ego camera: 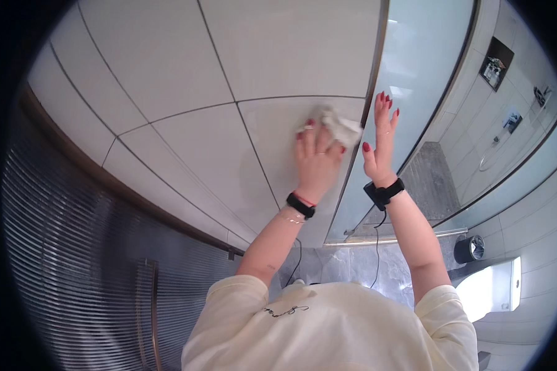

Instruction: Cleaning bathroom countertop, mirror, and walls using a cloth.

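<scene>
My left hand [316, 163] holds a crumpled white cloth [342, 127] against the pale wall tile [269, 139]. Its fingers are spread and slightly blurred, and part of the cloth is under them. Beside it to the right, my right hand [381, 146] is empty, with the fingers extended upward and the thumb apart. That hand is in front of the glass panel [417, 60], near the metal strip [376, 55] where tile and glass meet; I cannot tell whether it touches the glass. Both wrists wear black bands with thin cables.
At left stands a ribbed glass door [74, 232] with a metal handle [154, 315]. Right of the glass panel, the shower area has a wall niche [495, 65] with bottles. A toilet [487, 287] and a black trash bin [466, 249] stand at lower right on the grey floor [343, 264].
</scene>
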`<move>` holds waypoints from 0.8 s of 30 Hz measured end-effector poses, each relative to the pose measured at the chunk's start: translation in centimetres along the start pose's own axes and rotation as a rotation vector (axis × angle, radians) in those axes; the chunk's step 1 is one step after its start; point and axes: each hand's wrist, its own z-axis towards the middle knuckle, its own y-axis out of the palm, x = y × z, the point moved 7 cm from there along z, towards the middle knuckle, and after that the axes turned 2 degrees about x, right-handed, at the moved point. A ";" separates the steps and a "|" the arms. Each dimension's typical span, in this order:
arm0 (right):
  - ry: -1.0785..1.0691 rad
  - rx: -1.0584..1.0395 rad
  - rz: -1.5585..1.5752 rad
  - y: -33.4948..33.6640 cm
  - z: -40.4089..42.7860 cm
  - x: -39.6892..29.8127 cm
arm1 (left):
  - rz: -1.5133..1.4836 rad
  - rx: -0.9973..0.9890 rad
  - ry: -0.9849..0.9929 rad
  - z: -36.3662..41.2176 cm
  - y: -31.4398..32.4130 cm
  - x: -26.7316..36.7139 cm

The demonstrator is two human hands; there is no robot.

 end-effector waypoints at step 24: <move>-0.022 0.055 -0.150 -0.3 -0.6 0.3 | 0.137 0.203 -0.617 -8.5 -10.9 -32.7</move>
